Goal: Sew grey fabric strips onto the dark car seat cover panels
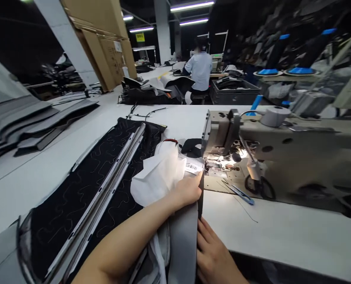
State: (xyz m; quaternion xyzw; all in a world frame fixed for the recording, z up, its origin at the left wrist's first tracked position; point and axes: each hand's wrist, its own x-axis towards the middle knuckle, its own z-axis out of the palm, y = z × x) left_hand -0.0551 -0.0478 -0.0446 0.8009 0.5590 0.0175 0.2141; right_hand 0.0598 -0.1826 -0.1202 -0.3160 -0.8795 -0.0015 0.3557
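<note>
A grey fabric panel (183, 240) with a black edge lies before the sewing machine (223, 132). My left hand (189, 191) is closed at its upper end, with the index finger stretched toward the machine's lit needle area. Its fingertips pinch a white barcode label (193, 167) against the panel edge. Thin white material (159, 175) bunches beside this hand. My right hand (212, 252) grips the panel's right edge lower down; its fingertips are partly hidden there. To the left stretches a black quilted cover piece (104, 169) with pale strips along it.
Blue-handled thread snips (242, 194) and loose thread lie right of the panel. Stacked grey pieces (30, 122) rest at the left. A cardboard box (101, 47) stands behind. Farther back, a person in a light shirt (199, 69) works near a grey crate (236, 92).
</note>
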